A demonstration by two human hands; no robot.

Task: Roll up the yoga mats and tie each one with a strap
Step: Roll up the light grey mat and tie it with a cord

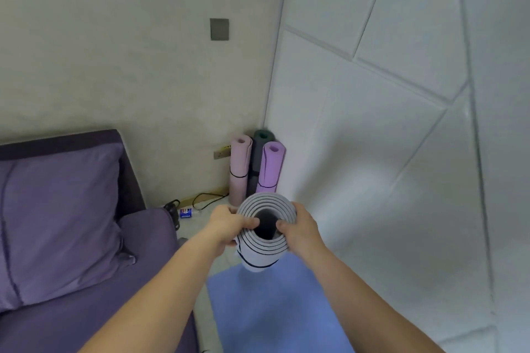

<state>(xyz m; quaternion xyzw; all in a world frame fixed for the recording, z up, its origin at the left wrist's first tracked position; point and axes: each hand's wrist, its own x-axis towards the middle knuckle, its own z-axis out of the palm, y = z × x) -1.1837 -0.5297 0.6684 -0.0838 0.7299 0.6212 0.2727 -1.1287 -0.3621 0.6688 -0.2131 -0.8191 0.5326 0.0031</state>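
The pale floor [190,227] runs into the far corner between two walls; a blue mat [272,309] lies flat on it along the right wall; in the far corner three rolled mats stand on end, touching: a pink one [240,165], a dark one [259,152] behind, a purple one [272,166]; a black cable [209,197] and a small blue-and-white packet [185,212] lie by the far wall; a purple sofa [155,241] stands along the floor's left edge; a grey rolled mat [259,255] stands upright over the blue mat's far edge, contact unclear.
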